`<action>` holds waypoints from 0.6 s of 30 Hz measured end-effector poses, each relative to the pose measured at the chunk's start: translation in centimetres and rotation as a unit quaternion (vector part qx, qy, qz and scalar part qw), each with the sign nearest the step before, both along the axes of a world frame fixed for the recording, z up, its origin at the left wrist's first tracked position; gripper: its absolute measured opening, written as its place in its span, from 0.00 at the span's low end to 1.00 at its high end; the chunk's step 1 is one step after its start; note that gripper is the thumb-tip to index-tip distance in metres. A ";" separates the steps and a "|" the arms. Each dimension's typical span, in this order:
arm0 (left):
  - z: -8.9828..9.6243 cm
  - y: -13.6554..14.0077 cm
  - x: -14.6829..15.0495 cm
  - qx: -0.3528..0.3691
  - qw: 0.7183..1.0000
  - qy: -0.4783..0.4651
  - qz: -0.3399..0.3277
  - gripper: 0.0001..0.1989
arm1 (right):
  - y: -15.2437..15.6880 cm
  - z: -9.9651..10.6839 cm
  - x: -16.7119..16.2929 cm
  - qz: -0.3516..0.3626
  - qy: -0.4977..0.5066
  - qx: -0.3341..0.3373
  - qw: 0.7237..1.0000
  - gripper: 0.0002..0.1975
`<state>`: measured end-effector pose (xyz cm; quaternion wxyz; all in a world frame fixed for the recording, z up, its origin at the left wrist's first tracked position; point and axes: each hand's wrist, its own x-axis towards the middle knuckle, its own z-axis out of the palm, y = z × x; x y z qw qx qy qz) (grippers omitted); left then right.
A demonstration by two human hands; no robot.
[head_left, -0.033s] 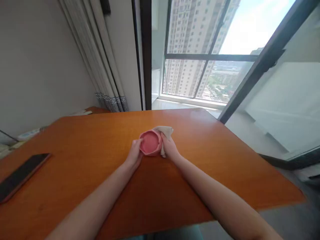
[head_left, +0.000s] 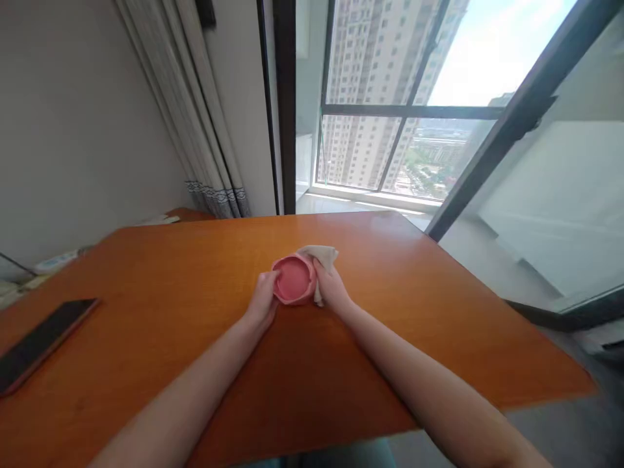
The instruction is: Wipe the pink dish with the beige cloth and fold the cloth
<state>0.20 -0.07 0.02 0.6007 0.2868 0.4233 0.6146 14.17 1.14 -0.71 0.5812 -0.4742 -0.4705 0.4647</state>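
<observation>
A small pink bowl (head_left: 294,281) with a faceted rim is held over the middle of the table, its hollow side facing me. My left hand (head_left: 264,296) grips its left side, thumb at the rim. On the other side, my right hand (head_left: 332,286) is closed on a whitish cloth (head_left: 322,253) and presses it to the bowl's right wall. Part of the cloth sticks out above and behind the bowl, and a fold hangs below. The fingers behind the bowl are hidden.
The orange-brown wooden table (head_left: 195,260) spreads beneath my hands. A dark phone (head_left: 43,341) lies at its left edge. Beyond stand a grey curtain (head_left: 195,117), dark door frames and a window (head_left: 380,149). Some light items (head_left: 53,261) sit past the left table edge.
</observation>
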 end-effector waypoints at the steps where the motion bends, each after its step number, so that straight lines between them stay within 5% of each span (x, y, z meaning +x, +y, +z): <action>1: 0.0 -0.1 0.2 0.006 0.999 -0.009 0.030 0.09 | 0.0 0.0 -0.1 0.012 -0.002 0.007 1.000 0.22; 4: 0.4 -0.2 0.5 0.024 0.995 -0.051 0.081 0.11 | 0.1 -0.2 -0.5 0.044 -0.009 0.028 0.999 0.23; 9: 1.0 -0.1 0.3 0.026 0.993 -0.108 0.050 0.12 | -0.2 -0.4 -0.9 0.048 -0.031 0.035 0.998 0.25; 18: -0.2 0.3 0.1 -0.026 0.998 -0.018 0.059 0.08 | -0.6 0.9 0.0 0.018 -0.067 0.071 0.995 0.19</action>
